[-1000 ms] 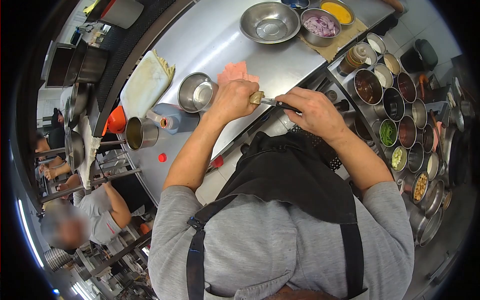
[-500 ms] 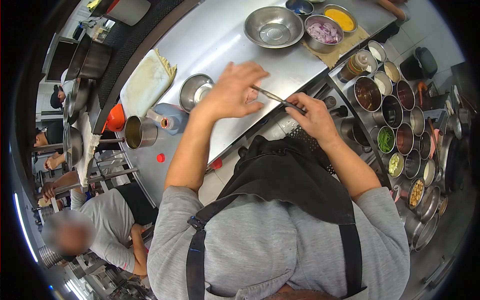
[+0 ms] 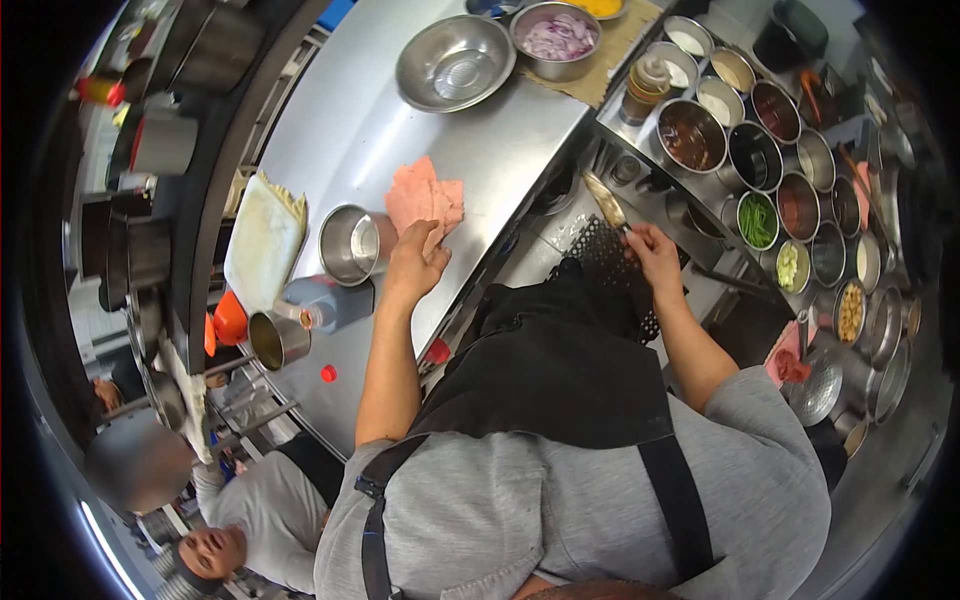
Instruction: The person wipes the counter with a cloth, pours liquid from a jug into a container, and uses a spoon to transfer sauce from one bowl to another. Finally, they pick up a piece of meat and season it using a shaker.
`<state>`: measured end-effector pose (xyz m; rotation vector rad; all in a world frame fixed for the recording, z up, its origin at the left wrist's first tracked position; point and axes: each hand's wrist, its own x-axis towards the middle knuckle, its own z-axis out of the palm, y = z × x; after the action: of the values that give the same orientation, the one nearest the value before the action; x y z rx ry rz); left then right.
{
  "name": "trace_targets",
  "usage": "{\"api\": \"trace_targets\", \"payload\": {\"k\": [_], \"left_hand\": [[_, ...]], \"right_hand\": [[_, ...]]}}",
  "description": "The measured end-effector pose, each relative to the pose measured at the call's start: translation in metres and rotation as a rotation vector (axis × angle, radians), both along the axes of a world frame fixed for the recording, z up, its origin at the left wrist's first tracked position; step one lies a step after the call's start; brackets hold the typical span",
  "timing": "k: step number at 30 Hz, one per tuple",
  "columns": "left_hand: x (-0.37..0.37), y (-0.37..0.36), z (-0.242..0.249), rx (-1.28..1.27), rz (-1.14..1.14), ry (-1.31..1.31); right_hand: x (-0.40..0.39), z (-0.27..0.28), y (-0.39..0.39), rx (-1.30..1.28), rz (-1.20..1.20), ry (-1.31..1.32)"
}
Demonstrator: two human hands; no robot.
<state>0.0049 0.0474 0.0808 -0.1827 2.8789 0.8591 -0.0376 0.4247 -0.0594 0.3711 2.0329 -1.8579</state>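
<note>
My right hand [image 3: 655, 258] grips the dark handle of a knife [image 3: 606, 203], whose blade points up and away over the gap between the counter and the container rack. My left hand [image 3: 414, 262] reaches over the steel counter [image 3: 500, 165], its fingertips at the lower edge of a pink cloth or paper [image 3: 425, 198]. Its fingers are slightly bent and apart; whether they pinch the pink piece is unclear. Just left of the pink piece stands an empty-looking steel pot [image 3: 350, 245].
A steel bowl [image 3: 455, 62] and a bowl of sliced onion [image 3: 556, 40] stand at the far side. A cutting board [image 3: 265, 240], a blue jug [image 3: 335, 304] and a pot [image 3: 277, 340] are at left. Sauce containers [image 3: 690, 135] fill the right rack. A co-worker [image 3: 265, 510] is at lower left.
My right hand has moved the knife away from my left hand, off the counter. My left hand has lowered, and the pink piece now shows on the counter. The view has shifted.
</note>
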Motion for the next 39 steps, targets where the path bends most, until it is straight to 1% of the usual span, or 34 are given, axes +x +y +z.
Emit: {"api": "trace_targets", "payload": {"k": [1,2,3,4,6,7,8,9,10,11,12,13,14,15,16,18,19,21,22,24,25,26,27,28,29,31,34,35,36,38,39], "left_hand": [[-0.003,-0.002,-0.01,0.0,-0.01,0.02],[-0.006,-0.005,-0.021,0.001,-0.023,0.04],[-0.008,-0.011,-0.037,-0.059,-0.045,0.076],[-0.01,-0.012,-0.051,-0.065,-0.084,0.065],[-0.021,-0.014,-0.067,-0.182,-0.051,0.225],[-0.028,-0.01,-0.069,-0.166,-0.051,0.196],[-0.033,-0.005,-0.075,-0.164,-0.088,0.177],[-0.037,0.0,-0.083,-0.217,-0.064,0.195],[-0.04,0.002,-0.095,-0.271,-0.028,0.218],[-0.039,0.0,-0.11,-0.151,0.0,0.181],[-0.038,0.002,-0.122,-0.148,0.01,0.173],[-0.035,0.006,-0.133,-0.323,-0.002,0.213],[-0.033,0.008,-0.144,-0.505,-0.017,0.248],[-0.036,0.011,-0.148,-0.51,0.031,0.242],[-0.045,0.005,-0.156,-0.529,0.023,0.221],[-0.041,0.012,-0.153,-0.554,0.045,0.252],[-0.039,0.01,-0.156,-0.56,0.053,0.227],[-0.038,0.007,-0.158,-0.542,0.056,0.227],[-0.038,0.006,-0.158,-0.52,0.057,0.236],[-0.039,0.006,-0.158,-0.512,0.068,0.225],[-0.039,0.005,-0.158,-0.512,0.065,0.214],[-0.038,0.005,-0.157,-0.51,0.062,0.203],[-0.038,0.004,-0.157,-0.516,0.07,0.19],[-0.04,0.004,-0.158,-0.515,0.079,0.185],[-0.041,0.005,-0.159,-0.505,0.083,0.186],[-0.038,0.005,-0.156,-0.486,0.085,0.178],[-0.038,0.003,-0.156,-0.51,0.083,0.192],[-0.039,0.003,-0.155,-0.504,0.074,0.196],[-0.039,0.003,-0.156,-0.502,0.069,0.202],[-0.035,0.001,-0.157,-0.508,0.085,0.201],[-0.034,-0.001,-0.16,-0.503,0.093,0.202]], "right_hand": [[0.012,-0.045,0.017,0.135,-0.001,-0.035],[0.024,-0.065,0.031,0.284,0.095,-0.131],[0.038,-0.08,0.041,0.426,0.189,-0.232],[0.048,-0.093,0.042,0.412,0.155,-0.251],[0.066,-0.116,0.039,0.419,0.016,-0.526],[0.072,-0.123,0.031,0.4,-0.022,-0.555],[0.075,-0.132,0.021,0.492,-0.018,-0.507],[0.071,-0.138,0.01,0.589,0.0,-0.453],[0.062,-0.147,0.0,0.588,-0.005,-0.467],[0.049,-0.158,-0.011,0.445,-0.031,-0.593],[0.038,-0.173,-0.016,0.304,-0.051,-0.712],[0.028,-0.2,-0.02,0.313,-0.037,-0.717],[0.017,-0.228,-0.03,0.347,-0.032,-0.67],[0.008,-0.255,-0.04,0.373,-0.029,-0.626],[-0.009,-0.286,-0.06,0.355,-0.02,-0.647],[-0.038,-0.321,-0.074,0.408,-0.132,-0.471],[-0.049,-0.332,-0.083,0.405,-0.123,-0.479],[-0.072,-0.351,-0.101,0.58,0.028,-0.403],[-0.087,-0.361,-0.108,0.583,0.04,-0.403],[-0.114,-0.375,-0.122,0.626,0.295,-0.531],[-0.13,-0.363,-0.129,0.556,0.277,-0.639],[-0.132,-0.382,-0.135,0.56,0.291,-0.637],[-0.13,-0.407,-0.141,0.678,0.331,-0.452],[-0.13,-0.416,-0.145,0.79,0.366,-0.265],[-0.123,-0.422,-0.144,0.798,0.375,-0.27],[-0.104,-0.409,-0.143,0.888,0.398,-0.272],[-0.063,-0.441,-0.136,0.897,0.441,-0.199],[-0.062,-0.439,-0.13,0.983,0.733,-0.181],[-0.059,-0.448,-0.124,0.984,0.737,-0.162],[-0.049,-0.475,-0.122,1.023,0.581,0.15],[-0.05,-0.511,-0.128,0.981,0.444,0.098]]}}
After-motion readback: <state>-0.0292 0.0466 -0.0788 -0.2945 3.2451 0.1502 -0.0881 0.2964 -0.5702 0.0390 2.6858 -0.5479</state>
